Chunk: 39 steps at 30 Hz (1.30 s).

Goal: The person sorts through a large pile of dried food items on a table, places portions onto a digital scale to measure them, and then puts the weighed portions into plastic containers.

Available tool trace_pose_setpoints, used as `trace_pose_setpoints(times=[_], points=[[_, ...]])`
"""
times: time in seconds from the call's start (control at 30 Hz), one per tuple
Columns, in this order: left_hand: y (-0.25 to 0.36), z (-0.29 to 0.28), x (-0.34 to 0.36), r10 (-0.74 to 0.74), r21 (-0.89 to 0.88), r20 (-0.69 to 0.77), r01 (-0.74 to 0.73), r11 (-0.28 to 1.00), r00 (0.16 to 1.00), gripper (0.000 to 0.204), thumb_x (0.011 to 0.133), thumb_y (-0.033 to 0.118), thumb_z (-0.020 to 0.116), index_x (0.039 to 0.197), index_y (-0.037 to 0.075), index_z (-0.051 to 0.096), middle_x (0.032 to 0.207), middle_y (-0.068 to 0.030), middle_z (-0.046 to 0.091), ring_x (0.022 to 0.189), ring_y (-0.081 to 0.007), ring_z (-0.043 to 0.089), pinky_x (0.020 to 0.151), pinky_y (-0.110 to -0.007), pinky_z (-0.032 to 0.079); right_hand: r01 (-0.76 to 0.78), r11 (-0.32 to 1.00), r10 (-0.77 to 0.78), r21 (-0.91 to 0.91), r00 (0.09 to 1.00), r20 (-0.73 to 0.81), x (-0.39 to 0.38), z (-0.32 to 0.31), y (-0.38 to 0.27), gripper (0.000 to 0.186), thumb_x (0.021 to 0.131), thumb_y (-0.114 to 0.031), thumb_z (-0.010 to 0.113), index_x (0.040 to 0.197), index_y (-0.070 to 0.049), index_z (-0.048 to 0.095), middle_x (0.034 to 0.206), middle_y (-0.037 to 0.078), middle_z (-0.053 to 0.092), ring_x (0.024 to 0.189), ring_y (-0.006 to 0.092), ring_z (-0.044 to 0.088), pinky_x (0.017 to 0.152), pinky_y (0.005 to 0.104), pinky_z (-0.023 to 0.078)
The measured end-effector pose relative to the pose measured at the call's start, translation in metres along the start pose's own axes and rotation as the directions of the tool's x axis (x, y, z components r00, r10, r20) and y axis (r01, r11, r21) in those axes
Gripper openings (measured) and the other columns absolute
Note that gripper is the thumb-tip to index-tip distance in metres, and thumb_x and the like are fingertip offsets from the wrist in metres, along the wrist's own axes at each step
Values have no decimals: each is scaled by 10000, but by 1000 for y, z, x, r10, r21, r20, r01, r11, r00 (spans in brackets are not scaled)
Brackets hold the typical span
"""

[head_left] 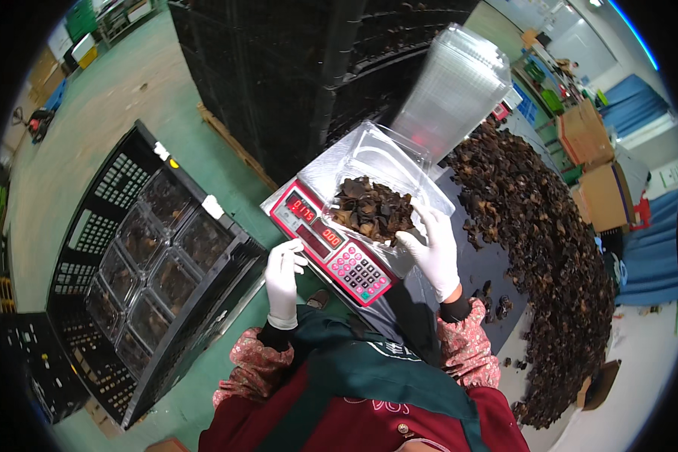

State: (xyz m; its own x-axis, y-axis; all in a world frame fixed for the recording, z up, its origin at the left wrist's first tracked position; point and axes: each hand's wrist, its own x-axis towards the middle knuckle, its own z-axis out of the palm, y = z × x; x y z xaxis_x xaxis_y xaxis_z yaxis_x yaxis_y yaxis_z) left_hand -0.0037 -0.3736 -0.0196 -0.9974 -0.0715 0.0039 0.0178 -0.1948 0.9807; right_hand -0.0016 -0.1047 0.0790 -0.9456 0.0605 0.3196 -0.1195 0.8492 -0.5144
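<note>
A clear plastic clamshell box (pixel 377 162) filled with dark dried fungus (pixel 372 209) sits on a red-and-silver weighing scale (pixel 331 245), lid open. My right hand (pixel 435 252), in a white glove, touches the box's near right edge and the fungus in it. My left hand (pixel 282 279), also gloved, hovers by the scale's left front corner, fingers loosely curled and holding nothing that I can see.
A large heap of the same dark fungus (pixel 550 248) covers the table to the right. A tall stack of clear boxes (pixel 456 87) stands behind the scale. At left, a black crate (pixel 109 226) holds several filled boxes. Cardboard cartons (pixel 599 162) sit far right.
</note>
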Motion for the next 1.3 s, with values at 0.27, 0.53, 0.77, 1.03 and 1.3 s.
trace_pose_setpoints(times=[0.27,0.53,0.77,1.03,1.3], points=[[24,2,35,90,-63,14,-89,994,996,297,1053,159,388,1197,-26,570,823,-5,581,633,-34,478,587,-182,388,-299,937,330,181,926,-181,26,8,49,380,877,-170,690,1225,-31,628,1141,147,622,1022,238,616,887,355,503],[41,26,43,89,-72,-23,-91,993,996,345,1067,213,366,1232,-25,555,771,11,563,581,-16,415,544,-170,340,-313,944,259,-106,900,-350,77,25,109,490,847,-349,677,1192,-3,638,1084,209,663,1034,366,626,911,422,498],[23,28,61,-63,-15,279,70,997,958,417,1060,251,406,1383,1,490,713,5,568,508,-13,416,482,-158,328,-428,888,379,-171,889,-259,107,44,109,711,841,-471,639,1329,32,523,1172,283,616,1142,410,582,975,444,464],[30,57,59,-270,87,298,256,963,916,408,1040,168,454,1421,25,463,669,14,553,478,-27,433,439,-180,339,-174,362,434,916,901,-1,100,10,83,529,994,-359,560,1354,25,506,1224,124,617,1086,199,588,949,323,454],[18,51,47,-335,-118,284,380,917,898,662,1060,514,260,1417,-19,424,720,-61,631,487,-92,580,407,-178,418,-209,918,187,338,978,94,-24,-15,14,105,838,-105,709,914,-32,704,997,82,641,912,182,618,830,306,494]])
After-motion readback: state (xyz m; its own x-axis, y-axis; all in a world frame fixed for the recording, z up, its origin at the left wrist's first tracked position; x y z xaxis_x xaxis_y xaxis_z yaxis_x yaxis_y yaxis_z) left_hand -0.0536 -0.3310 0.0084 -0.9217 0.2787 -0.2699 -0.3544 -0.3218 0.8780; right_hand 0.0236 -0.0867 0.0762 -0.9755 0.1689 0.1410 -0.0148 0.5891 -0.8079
